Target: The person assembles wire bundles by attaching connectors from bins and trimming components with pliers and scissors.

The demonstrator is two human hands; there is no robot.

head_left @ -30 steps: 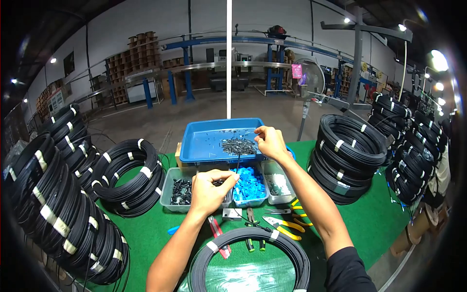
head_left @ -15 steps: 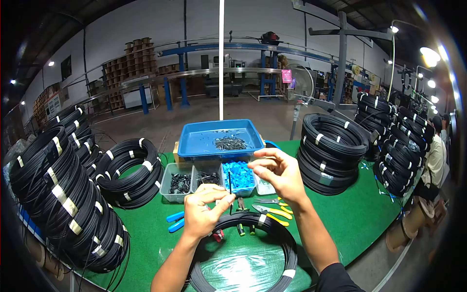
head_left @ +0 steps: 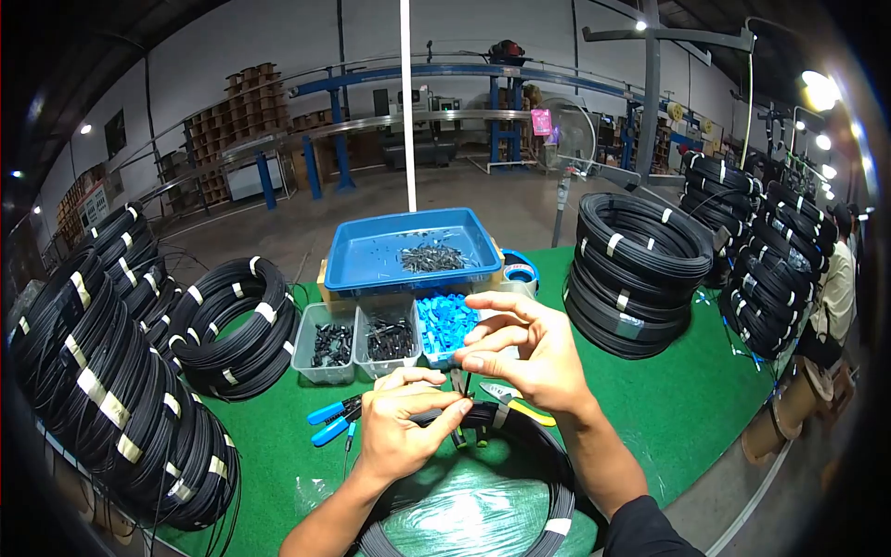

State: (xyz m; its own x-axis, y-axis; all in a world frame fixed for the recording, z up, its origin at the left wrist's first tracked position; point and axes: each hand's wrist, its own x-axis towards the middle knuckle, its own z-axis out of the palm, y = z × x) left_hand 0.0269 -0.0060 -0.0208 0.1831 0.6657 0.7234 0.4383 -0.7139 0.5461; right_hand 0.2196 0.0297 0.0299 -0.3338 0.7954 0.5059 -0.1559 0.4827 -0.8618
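Observation:
My left hand [head_left: 406,425] is closed, its thumb and fingers pinching a thin black cable [head_left: 468,386] near its end. Just above, my right hand [head_left: 538,357] holds thumb and fingertips together by the cable's tip; whatever sits in that pinch is hidden. Below both hands a coil of black cable [head_left: 548,455], banded with white tape, lies on the green-topped table [head_left: 668,446]. Wire strippers with blue handles [head_left: 331,423] rest left of my left hand. Yellow-handled cutters [head_left: 531,413] lie partly behind my right hand.
Clear bins of black parts [head_left: 332,345] and blue parts [head_left: 447,320] stand beyond my hands. Behind them, a blue tray [head_left: 339,269] contains dark scraps. Cable coils are stacked at left [head_left: 121,399] and right [head_left: 631,278]. A person [head_left: 835,288] is at far right.
My right hand has come down and slightly left, bringing its fingertips to the cable's end. My left hand keeps its pinch and sits slightly lower and further right. The view has shifted slightly.

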